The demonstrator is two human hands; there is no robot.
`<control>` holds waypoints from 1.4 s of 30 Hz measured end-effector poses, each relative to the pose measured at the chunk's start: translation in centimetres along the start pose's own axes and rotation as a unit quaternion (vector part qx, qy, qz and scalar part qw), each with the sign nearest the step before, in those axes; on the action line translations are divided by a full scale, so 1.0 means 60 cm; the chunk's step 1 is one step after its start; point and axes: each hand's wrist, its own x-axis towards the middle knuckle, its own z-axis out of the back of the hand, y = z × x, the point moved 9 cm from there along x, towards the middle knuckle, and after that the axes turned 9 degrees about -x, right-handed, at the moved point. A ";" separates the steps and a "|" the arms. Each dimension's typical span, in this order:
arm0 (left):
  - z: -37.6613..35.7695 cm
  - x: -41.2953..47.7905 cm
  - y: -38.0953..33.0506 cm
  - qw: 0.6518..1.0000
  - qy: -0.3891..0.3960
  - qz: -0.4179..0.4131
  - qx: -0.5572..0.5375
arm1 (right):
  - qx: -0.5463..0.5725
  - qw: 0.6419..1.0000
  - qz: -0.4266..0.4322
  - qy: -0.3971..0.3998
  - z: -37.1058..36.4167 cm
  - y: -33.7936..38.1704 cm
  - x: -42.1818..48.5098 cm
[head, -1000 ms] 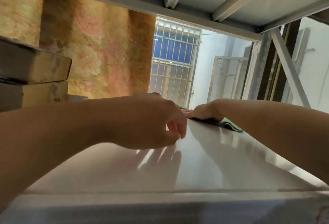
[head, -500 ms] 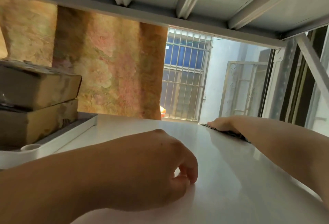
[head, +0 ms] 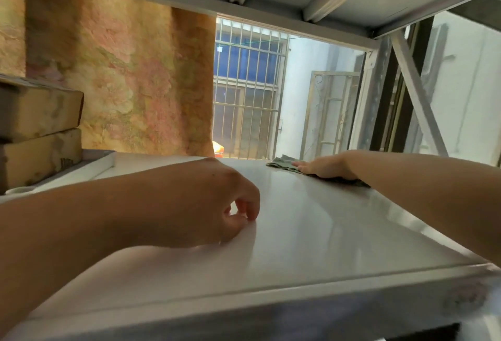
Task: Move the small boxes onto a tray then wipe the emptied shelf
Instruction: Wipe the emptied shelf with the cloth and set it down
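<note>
The wiping stage is on: the right hand lies flat, fingers spread and palm down, pressing a green cloth onto the far edge of the white shelf. It grips nothing; it just pins the cloth to the surface. That edge is the worry. Part of the cloth sits right at the back lip, and a long push outward could carry it off the shelf and down behind, out of reach.

The left hand is closer in, loosely curled, fingertips and the heel of the palm resting on the glossy surface, holding nothing and likely bracing the lean. The second risk is over there: the tray sits on the shelf at the left with two boxes stacked on it, the upper one overhanging the lower a little, and the forearm runs close by. A wide sweep back leftward, or a nudge from that arm, might jog the tray and topple the stack.

There's also something small and white near the tray's front corner; I can't make out what it is from here. The rest of the shelf looks bare.
</note>
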 end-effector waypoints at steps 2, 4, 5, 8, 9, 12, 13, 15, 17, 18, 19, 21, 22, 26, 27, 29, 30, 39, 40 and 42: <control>0.000 -0.002 -0.008 1.000 -0.010 -0.011 0.023 | 0.009 1.000 -0.001 0.007 -0.005 -0.013 -0.029; -0.001 -0.002 -0.019 0.999 -0.016 -0.023 0.038 | 0.008 1.000 0.013 0.016 -0.013 -0.021 -0.058; -0.003 -0.001 -0.026 0.999 -0.007 -0.027 0.036 | 0.005 1.000 0.021 0.020 -0.016 -0.023 -0.072; -0.015 0.002 -0.061 0.998 0.049 -0.036 -0.032 | 0.010 0.999 0.023 0.034 -0.030 -0.034 -0.113; -0.017 0.003 -0.078 0.995 0.063 -0.040 -0.059 | 0.009 0.999 0.027 0.035 -0.033 -0.038 -0.125; -0.023 -0.006 -0.122 0.994 0.040 -0.062 -0.086 | 0.001 0.999 0.035 0.035 -0.040 -0.052 -0.168; -0.027 -0.012 -0.132 0.995 0.012 -0.070 -0.069 | -0.001 0.999 0.037 0.037 -0.044 -0.057 -0.184; -0.034 -0.028 -0.145 0.996 -0.043 -0.077 -0.025 | -0.005 0.998 0.049 0.036 -0.051 -0.063 -0.215; -0.043 -0.036 -0.142 0.996 -0.064 -0.062 0.004 | -0.013 0.998 0.058 0.034 -0.060 -0.068 -0.244; -0.047 -0.036 -0.137 0.997 -0.062 -0.047 0.012 | -0.020 0.997 0.061 0.031 -0.062 -0.071 -0.255; -0.048 -0.034 -0.130 0.998 -0.055 -0.033 0.011 | -0.028 0.997 0.066 0.028 -0.063 -0.073 -0.267; -0.050 -0.032 -0.121 0.999 -0.032 -0.010 -0.014 | -0.038 0.997 0.068 0.023 -0.065 -0.077 -0.292; -0.050 -0.032 -0.119 0.999 -0.024 -0.006 -0.024 | -0.037 0.997 0.069 0.020 -0.066 -0.079 -0.304; -0.048 -0.033 -0.124 0.999 -0.029 0.002 -0.028 | -0.035 0.995 0.093 0.012 -0.077 -0.082 -0.341; -0.047 -0.032 -0.126 0.999 -0.034 0.005 -0.028 | -0.027 0.995 0.094 0.015 -0.079 -0.082 -0.349; -0.041 -0.026 -0.130 0.999 -0.041 0.009 -0.031 | -0.008 0.996 0.086 0.033 -0.079 -0.084 -0.359; -0.040 -0.023 -0.131 0.998 -0.040 0.012 -0.038 | -0.003 0.996 0.080 0.041 -0.078 -0.084 -0.359; -0.061 0.035 -0.162 0.998 0.018 -0.016 -0.051 | -0.020 0.999 0.031 0.002 -0.057 -0.095 -0.281; -0.067 0.046 -0.167 0.998 0.038 -0.023 -0.042 | -0.012 1.000 0.024 0.004 -0.053 -0.098 -0.272; -0.072 0.065 -0.178 0.996 0.070 -0.043 -0.024 | 0.000 1.000 0.010 0.011 -0.047 -0.105 -0.258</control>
